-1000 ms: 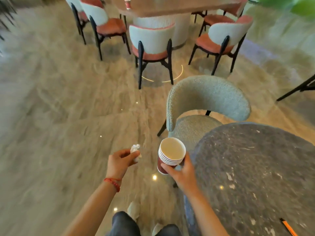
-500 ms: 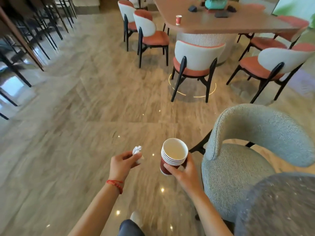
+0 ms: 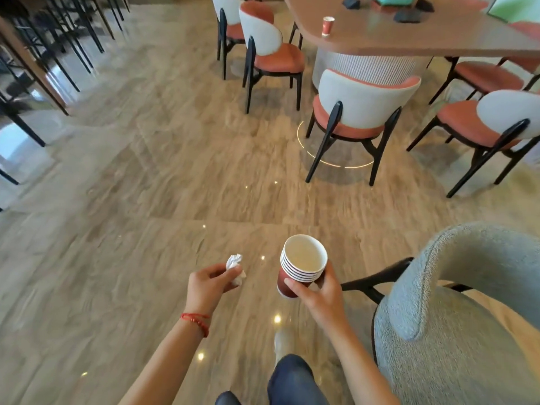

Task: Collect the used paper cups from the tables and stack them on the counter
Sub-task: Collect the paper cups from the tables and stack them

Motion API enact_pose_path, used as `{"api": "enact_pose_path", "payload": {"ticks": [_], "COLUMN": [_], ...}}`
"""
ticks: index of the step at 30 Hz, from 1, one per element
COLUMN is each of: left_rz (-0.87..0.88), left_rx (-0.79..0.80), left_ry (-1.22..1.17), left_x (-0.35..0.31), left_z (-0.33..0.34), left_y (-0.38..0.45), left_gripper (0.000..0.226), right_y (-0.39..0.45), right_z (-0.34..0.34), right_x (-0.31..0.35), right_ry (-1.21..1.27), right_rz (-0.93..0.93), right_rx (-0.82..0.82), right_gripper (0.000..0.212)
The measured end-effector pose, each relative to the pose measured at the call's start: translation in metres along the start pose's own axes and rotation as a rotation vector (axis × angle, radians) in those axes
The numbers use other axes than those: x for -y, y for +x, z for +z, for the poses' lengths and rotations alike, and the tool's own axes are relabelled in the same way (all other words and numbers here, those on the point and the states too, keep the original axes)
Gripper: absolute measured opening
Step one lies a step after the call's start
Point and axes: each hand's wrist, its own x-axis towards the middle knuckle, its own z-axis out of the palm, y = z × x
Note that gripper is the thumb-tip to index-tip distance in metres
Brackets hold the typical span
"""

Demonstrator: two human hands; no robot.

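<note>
Paper wad [image 3: 235,266]: pinched in the left hand [image 3: 209,286], probably table litter carried along.
Cup stack [image 3: 301,266]: nested red cups gripped upright by the right hand [image 3: 320,290], leaving the top one ready to take another.
Lone cup [image 3: 327,26]: stands on the far counter [image 3: 409,39], likely the next pickup.

Long table [image 3: 409,39] cut off top and right.

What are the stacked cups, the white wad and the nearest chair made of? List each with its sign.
Stacked cups: likely paper, matte white inside, red outside, thin rolled rims.
White wad: apparently tissue or napkin, crumpled creases.
Nearest chair: nubby grey-green fabric, seemingly bouclé; dark frame, material unclear.
</note>
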Motion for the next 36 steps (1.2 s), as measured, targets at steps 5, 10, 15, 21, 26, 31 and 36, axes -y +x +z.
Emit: {"api": "enact_pose_path", "payload": {"ticks": [5,10,15,21,26,31,36], "left_rz": [-0.003,-0.001,0.025,0.004,0.023,0.024,0.031], "left_rx": [-0.011,-0.017,-0.021,-0.032,-0.019,0.022,0.053], "left_ry": [-0.007,-0.014,-0.006,-0.003,0.005,0.019,0.039], "left_x": [-0.026,-0.069,-0.109,-0.146,-0.180,-0.234,-0.279], "left_z": [0.041,0.094,0.133,0.160,0.180,0.197,0.229], "left_y": [0.084,0.161,0.230,0.331,0.438,0.544,0.632], "left_gripper": [0.019,0.018,0.015,0.016,0.014,0.016,0.015], "right_y": [0.097,0.201,0.294,0.406,0.510,0.615,0.708], "right_z": [-0.002,-0.011,-0.015,0.003,0.030,0.055,0.064], "right_x": [-0.001,0.014,0.033,0.044,0.052,0.079,0.100], "right_ry": [-0.013,-0.010,0.007,-0.009,-0.012,0.006,0.027], "right_rz": [-0.031,-0.043,-0.046,-0.051,-0.057,-0.026,0.005], "right_rx": [0.021,0.059,0.067,0.066,0.052,0.028,0.012], "right_gripper": [0.061,0.060,0.063,0.063,0.066,0.064,0.071]}}
